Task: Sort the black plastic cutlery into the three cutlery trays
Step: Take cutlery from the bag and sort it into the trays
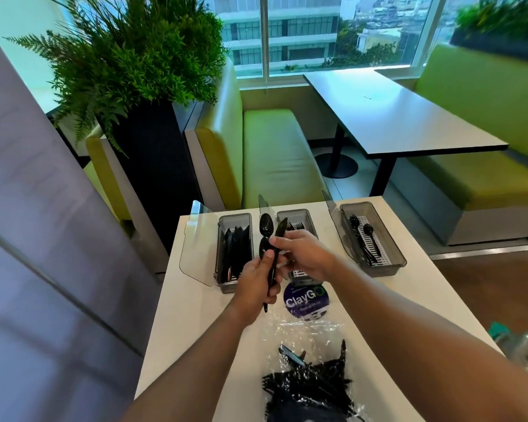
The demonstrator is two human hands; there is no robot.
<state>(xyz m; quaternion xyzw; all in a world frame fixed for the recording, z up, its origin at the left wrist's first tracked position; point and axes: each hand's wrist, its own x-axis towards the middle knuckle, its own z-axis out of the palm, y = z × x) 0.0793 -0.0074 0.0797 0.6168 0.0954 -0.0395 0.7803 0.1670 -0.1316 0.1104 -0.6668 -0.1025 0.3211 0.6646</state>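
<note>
1. Setting: a booth seating area by a window. The work is on a white table.
2. Task item: a bunch of cutlery is held above the table between the left and middle trays. It shows two spoon bowls and what looks like a knife.
3. Left hand: fingers wrapped round the handles, with the handle tips poking out below the fist at 6 o'clock.
4. Right hand: reaching in from 3 o'clock, thumb and forefinger pinched on the knife. Whether the other fingers grip anything cannot be told.
5. Advice for this step: draw the knife straight out along its length and keep the left grip firm, so the spoons do not spill.
6. Destinations: from the bunch, the left tray at 9 o'clock holds knives. The middle tray at 3 o'clock holds forks. The right tray, further out at 3 o'clock, holds spoons. All three lids are open.
7. Stock: the unsorted pile lies on clear wrap at 6 o'clock, so much of the sorting remains to be done.
8. Other: a round sticker is on the table below the middle tray.
</note>
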